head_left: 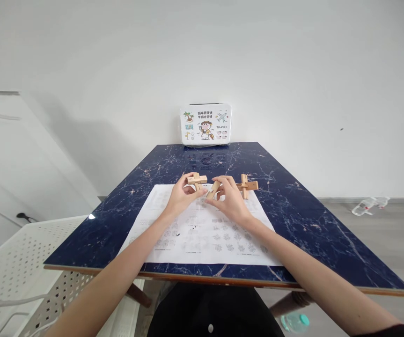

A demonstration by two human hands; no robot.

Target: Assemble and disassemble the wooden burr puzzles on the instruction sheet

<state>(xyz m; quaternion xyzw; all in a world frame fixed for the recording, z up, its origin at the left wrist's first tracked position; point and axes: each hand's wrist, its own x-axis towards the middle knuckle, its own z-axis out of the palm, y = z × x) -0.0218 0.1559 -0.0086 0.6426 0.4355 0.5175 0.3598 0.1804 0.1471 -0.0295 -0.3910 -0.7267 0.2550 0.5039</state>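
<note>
My left hand [180, 196] is closed around a partly built cluster of wooden puzzle pieces [196, 179], held just above the far edge of a white instruction sheet [202, 234]. My right hand [230, 199] pinches a single wooden bar [213, 190], its end close to the cluster. A finished wooden cross-shaped puzzle [246, 186] rests on the table just beyond my right hand, apart from both hands.
The dark blue marbled table [303, 215] stands against a white wall, with a white illustrated box [205, 124] at its far edge. A white perforated crate [15, 267] sits to the left. Plastic bottles lie on the floor, one at the right [368, 205] and one near the table's front [295, 322].
</note>
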